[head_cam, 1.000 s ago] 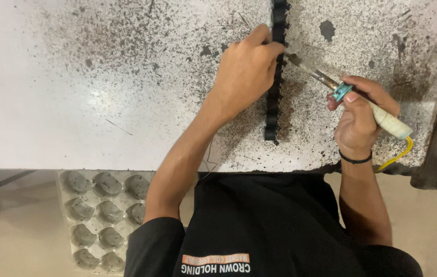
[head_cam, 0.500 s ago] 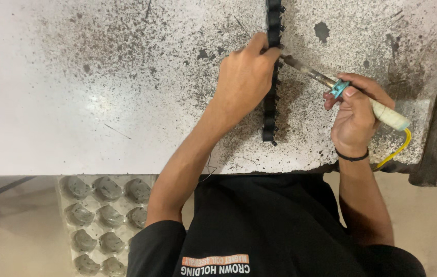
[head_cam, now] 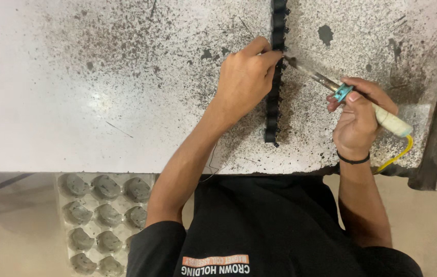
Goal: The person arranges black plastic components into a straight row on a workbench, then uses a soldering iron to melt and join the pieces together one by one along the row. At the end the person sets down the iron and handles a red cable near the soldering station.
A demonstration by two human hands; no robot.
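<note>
Two hands are working at a long black strip point(head_cam: 275, 77) lying on a stained, speckled table point(head_cam: 100, 102). Far to the left of the grip, below the table edge, a grey tray point(head_cam: 103, 220) of moulded cups is sitting on the floor, well apart from the work.

Moving right, the left hand point(head_cam: 244, 82) is pressing down on the strip, fingers curled against its left edge near the upper part; whether the fingertips are pinching it or only bracing it is not clear, as the knuckles are hiding the contact. The strip is running away from the person, its near end lying just below and right of that hand.

Right of the strip, the right hand point(head_cam: 359, 115) is clenched round a soldering iron point(head_cam: 341, 92), grasping it at the pale handle, with a blue collar just ahead of the fingers and a yellow cord point(head_cam: 398, 156) trailing behind the wrist. The iron's tip is meeting the strip right beside the left fingertips.

The likely hazard is that closeness: if the iron is hot, a small slip of the tip toward the left hand could burn a finger. Lingering at one spot might scorch the strip, and the trailing cord could snag at the table edge and jerk the tip off its mark.
</note>
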